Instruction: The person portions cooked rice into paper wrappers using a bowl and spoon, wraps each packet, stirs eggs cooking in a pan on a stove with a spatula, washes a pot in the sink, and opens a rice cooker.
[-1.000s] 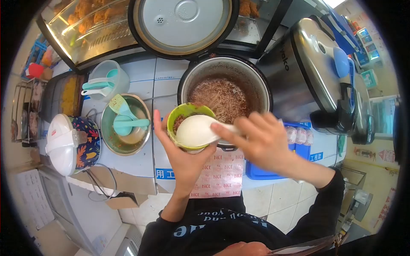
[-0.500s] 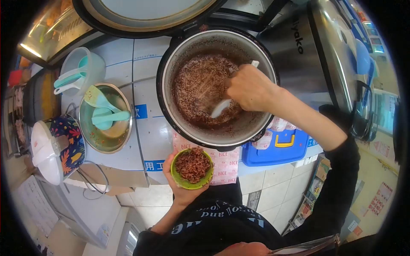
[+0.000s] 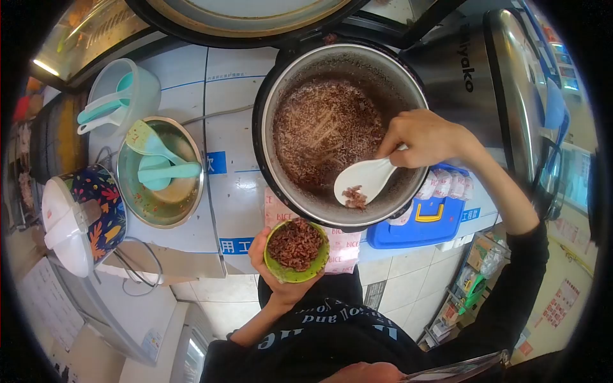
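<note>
My left grip [image 3: 281, 285] curls round the green bowl [image 3: 299, 275], filled with dark rice [image 3: 294, 244], nearest me. Farther out, my right grip [image 3: 429, 136] pinches the white paddle [image 3: 370, 177] by its handle; it carries a small rice clump [image 3: 355, 197] over the near part of the cooker pot [image 3: 305, 71]. Behind the pot stands the open lid [image 3: 252, 10].

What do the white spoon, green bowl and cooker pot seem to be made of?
White spoon: probably plastic, smooth, evenly white.
Green bowl: likely smooth plastic, from its bright colour; glazed ceramic possible.
Cooker pot: apparently metal, satin, from the grey wall's soft sheen.
</note>
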Motion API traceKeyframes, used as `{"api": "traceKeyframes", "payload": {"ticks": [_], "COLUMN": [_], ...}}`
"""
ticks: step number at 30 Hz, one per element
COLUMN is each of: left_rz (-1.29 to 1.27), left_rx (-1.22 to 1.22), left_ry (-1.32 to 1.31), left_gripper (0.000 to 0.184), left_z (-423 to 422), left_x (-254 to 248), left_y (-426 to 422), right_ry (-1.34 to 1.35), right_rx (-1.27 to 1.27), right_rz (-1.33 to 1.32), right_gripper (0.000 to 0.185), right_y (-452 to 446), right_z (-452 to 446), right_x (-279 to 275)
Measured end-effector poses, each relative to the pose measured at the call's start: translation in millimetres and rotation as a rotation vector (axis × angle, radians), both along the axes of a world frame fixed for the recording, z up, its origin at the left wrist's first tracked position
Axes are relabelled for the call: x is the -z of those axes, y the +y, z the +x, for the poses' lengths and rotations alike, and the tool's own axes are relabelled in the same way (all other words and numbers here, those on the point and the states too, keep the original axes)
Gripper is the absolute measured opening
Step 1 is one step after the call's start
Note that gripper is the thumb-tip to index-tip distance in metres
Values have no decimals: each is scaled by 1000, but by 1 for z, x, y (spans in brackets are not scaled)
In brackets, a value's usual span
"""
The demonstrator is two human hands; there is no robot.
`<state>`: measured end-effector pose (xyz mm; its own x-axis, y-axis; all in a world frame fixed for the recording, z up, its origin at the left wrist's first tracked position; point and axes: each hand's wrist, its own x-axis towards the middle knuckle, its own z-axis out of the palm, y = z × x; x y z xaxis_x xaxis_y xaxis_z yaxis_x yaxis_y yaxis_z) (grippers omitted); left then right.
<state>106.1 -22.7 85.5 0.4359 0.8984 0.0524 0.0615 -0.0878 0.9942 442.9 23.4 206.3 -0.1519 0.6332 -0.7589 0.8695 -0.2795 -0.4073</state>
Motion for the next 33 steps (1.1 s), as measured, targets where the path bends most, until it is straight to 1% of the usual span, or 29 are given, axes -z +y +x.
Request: {"api": "traceKeyframes", "payload": {"ticks": [1, 3, 5, 6, 7, 8, 9, 10, 11, 13, 14, 15, 16, 17, 18, 19, 21, 22, 24, 25, 27, 28, 29, 31, 33], "left_rz": [-10, -15, -7, -4, -148, -291, -235, -360, -485, -120, -144, -143, -166, -185, -167, -152, -219, -213, -215, -215, -178, -150, -135, -99, -75], "left_rx": [27, 54, 147, 143, 132, 122, 100, 45, -12, 131, 123, 133, 145, 159, 186, 195, 169, 180, 164, 145, 150, 153, 151, 167, 159], "left_ry": [33, 65, 206, 206, 149, 91, 52, -6, -65, 141, 77, 75, 54, 33, 50, 46, -31, -28, -26, -28, -52, -57, -71, -73, -62], "left_gripper": [105, 105, 107, 107, 109, 110, 113, 112, 112, 112, 112, 112, 111, 111, 109, 109, 107, 105, 104, 103, 103, 102, 102, 102, 101], "left_z": [0, -1, -2, 1, 6, 7, 3, 5, 6, -6, -9, -11, -11, -9, 0, 4, 7, 8, 12, 14, 14, 15, 14, 10, 9], "left_x": [-7, -22, -36, -44, -51, -55, -51, -49, -48, -53, -46, -39, -33, -31, -39, -37, -31, -30, -37, -41, -41, -40, -40, -40, -46], "left_y": [5, 16, 25, 28, 32, 34, 31, 29, 26, 30, 26, 21, 17, 14, 16, 11, 6, 8, 10, 11, 11, 12, 13, 16, 19], "right_ry": [-3, 135, 152, 120, 87, 87, 24, -40, -37, -230, -330, -455, -459, -428, -395, -404, -391, -394, -429, -441, -371, -331, -347, -174, -155], "right_rx": [-1, 179, 193, 165, 137, 135, 47, -46, -53, 10, 72, 77, 60, 34, 7, 15, -280, -278, -375, -370, -333, -293, -296, -149, -150], "right_rz": [1, 95, 244, 424, 604, 607, 851, 1094, 1095, 1097, 1007, 906, 892, 823, 757, 769, 667, 672, 311, 314, 276, 233, 245, 184, 202], "right_gripper": [30, 29, 30, 29, 27, 27, 26, 26, 26, 25, 28, 30, 32, 29, 26, 26, 28, 28, 21, 21, 20, 25, 25, 28, 29], "right_y": [1, -5, -11, -19, -29, -40, -51, -56, -55, -51, -42, -33, -27, -19, -12, -10, -3, -3, -8, -13, -14, -13, -12, -13, -23], "right_z": [-2, -13, -36, -57, -78, -97, -115, -122, -116, -93, -81, -74, -66, -66, -66, -60, -54, -54, -52, -48, -32, -25, -19, -11, -13], "right_x": [-9, -30, -49, -51, -49, -41, -30, -24, -25, -33, -42, -40, -18, 3, 20, 33, 46, 43, 29, 26, 18, 8, -2, -17, -38]}}
